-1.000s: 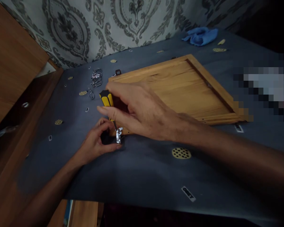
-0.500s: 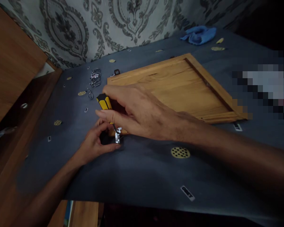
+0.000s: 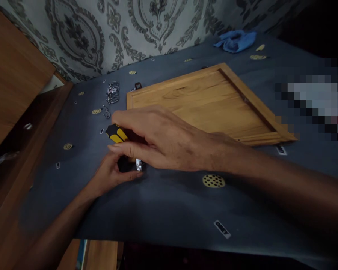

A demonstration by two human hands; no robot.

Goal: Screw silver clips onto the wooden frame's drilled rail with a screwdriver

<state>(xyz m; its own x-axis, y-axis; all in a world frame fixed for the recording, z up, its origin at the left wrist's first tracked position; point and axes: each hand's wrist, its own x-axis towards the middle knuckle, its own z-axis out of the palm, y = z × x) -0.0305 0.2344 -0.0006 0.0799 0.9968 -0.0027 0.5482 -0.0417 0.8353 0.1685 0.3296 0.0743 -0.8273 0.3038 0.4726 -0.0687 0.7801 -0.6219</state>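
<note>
A screwdriver with a yellow and black handle (image 3: 117, 134) is gripped in my right hand (image 3: 163, 137), its handle tilted to the left and its shaft hidden behind my thumb. Below that hand, a small shiny metal fitting (image 3: 139, 165) shows at the near left corner of a wooden frame. My left hand (image 3: 109, 170) curls round this corner, thumb at the fitting's lower end, other fingers partly hidden. The wooden frame (image 3: 252, 103) lies flat, with a raised rim around a recessed panel; my right hand and forearm cover its near left part.
Several shiny metal pieces (image 3: 112, 92) lie at the back left, with another (image 3: 106, 111) nearer. A small dark square piece (image 3: 138, 86) sits by the frame's far left corner. A blue cloth (image 3: 236, 40) rests at the back. Wooden furniture (image 3: 19, 67) borders the left side.
The screwdriver handle has tipped lower and to the left, and my right hand has turned down with it. The metal fitting is now more covered. My left hand stays in place.
</note>
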